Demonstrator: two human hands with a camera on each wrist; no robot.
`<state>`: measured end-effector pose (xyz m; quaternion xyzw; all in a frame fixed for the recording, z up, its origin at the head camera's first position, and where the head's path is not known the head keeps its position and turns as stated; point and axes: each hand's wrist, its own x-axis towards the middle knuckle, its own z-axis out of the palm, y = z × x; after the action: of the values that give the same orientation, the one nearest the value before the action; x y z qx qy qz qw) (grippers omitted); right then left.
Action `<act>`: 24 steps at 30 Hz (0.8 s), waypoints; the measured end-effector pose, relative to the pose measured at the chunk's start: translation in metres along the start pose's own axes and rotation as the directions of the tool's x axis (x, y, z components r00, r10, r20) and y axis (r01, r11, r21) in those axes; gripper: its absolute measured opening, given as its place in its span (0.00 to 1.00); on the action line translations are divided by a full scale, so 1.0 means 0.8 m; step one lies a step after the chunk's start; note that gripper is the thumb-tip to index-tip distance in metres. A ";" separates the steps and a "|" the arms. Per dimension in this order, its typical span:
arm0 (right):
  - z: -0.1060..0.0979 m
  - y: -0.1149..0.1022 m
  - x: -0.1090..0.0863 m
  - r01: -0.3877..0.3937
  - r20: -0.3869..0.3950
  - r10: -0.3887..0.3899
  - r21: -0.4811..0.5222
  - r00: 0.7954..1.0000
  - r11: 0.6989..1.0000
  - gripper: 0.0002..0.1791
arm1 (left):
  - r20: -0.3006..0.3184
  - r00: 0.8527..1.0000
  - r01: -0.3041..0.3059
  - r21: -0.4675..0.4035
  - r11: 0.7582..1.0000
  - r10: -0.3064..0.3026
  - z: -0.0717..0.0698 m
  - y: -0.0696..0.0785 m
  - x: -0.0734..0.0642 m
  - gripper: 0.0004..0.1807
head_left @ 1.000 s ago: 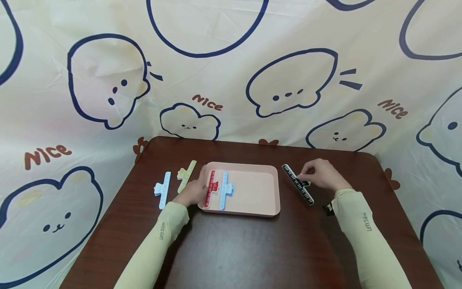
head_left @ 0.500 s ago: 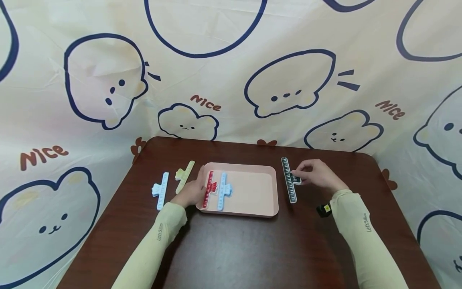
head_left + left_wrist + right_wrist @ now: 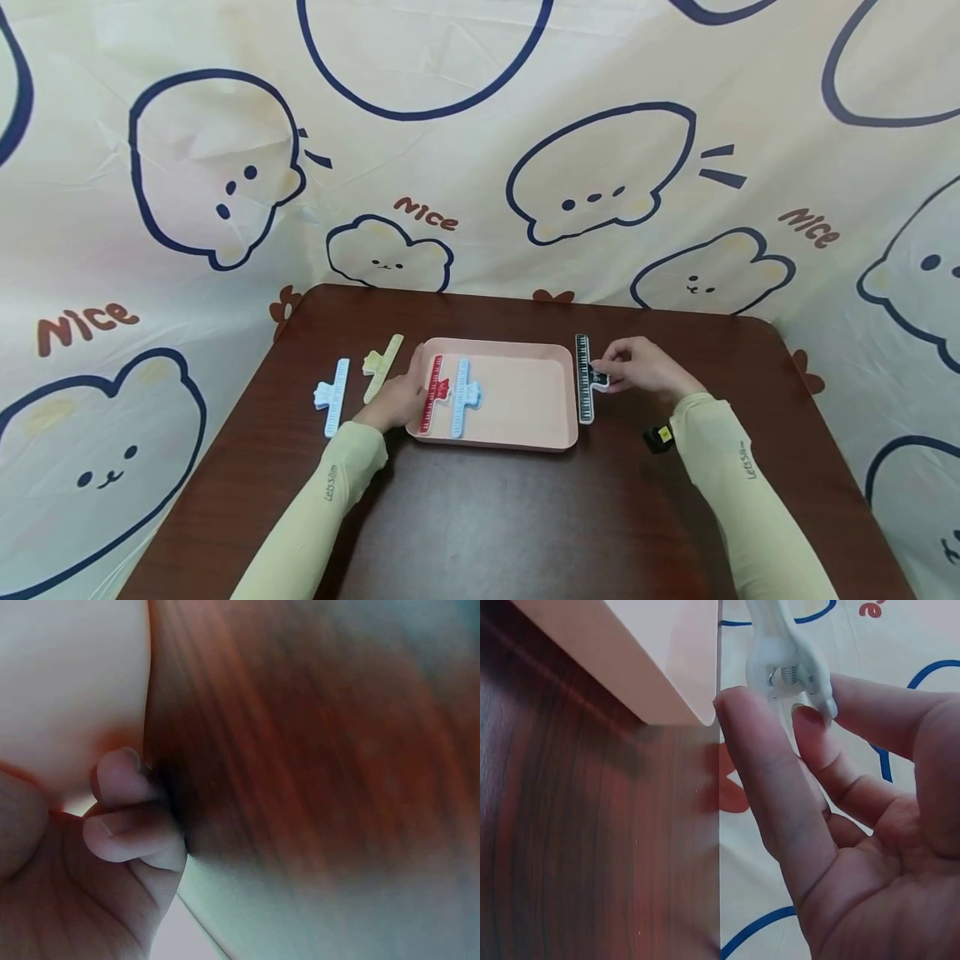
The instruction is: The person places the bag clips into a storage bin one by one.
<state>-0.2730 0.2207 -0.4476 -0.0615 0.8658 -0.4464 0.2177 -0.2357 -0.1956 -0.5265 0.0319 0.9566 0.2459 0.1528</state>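
Note:
In the head view my left hand [image 3: 393,400] holds the left edge of a pink tray [image 3: 525,437]. The left wrist view shows curled fingers [image 3: 124,832] against the tray's outer wall. My right hand [image 3: 648,367] pinches the handle of a black clip with ruler markings [image 3: 584,383], just off the tray's right rim. Seen from the right wrist, thumb and fingertips meet at the clip's pale, spring-fitted handle [image 3: 784,671]. Inside the tray, on its left side, lie a red ruler clip [image 3: 431,396] and a light blue ruler clip [image 3: 461,400], side by side.
Left of the tray, a yellow ruler clip [image 3: 383,367] and another light blue ruler clip [image 3: 337,398] lie on the dark wooden table [image 3: 495,517]. A small black object with a yellow mark [image 3: 658,438] is by the right wrist. A patterned cloth [image 3: 480,167] hangs behind.
My right hand has moved left with the black clip, from right of the tray to its right rim. The clip has turned from slanted to nearly parallel with that rim. The left hand stays at the tray.

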 end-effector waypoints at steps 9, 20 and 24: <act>0.017 -0.014 0.003 0.005 0.014 -0.005 -0.003 1.000 1.000 0.10 | -0.004 1.000 -0.028 0.000 1.000 0.028 0.000 -0.001 -0.004 0.44; 0.042 -0.030 0.020 -0.010 0.040 0.010 0.004 0.999 1.000 0.10 | 0.008 1.000 -0.027 -0.007 1.000 0.027 0.001 -0.003 0.001 0.45; 0.053 -0.040 0.028 0.002 0.054 -0.002 0.003 0.999 1.000 0.10 | 0.015 1.000 -0.026 -0.012 1.000 0.026 0.000 -0.002 0.000 0.44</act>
<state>-0.2776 0.1632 -0.4511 -0.0739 0.8588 -0.4462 0.2405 -0.2355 -0.1973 -0.5273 0.0451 0.9535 0.2535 0.1569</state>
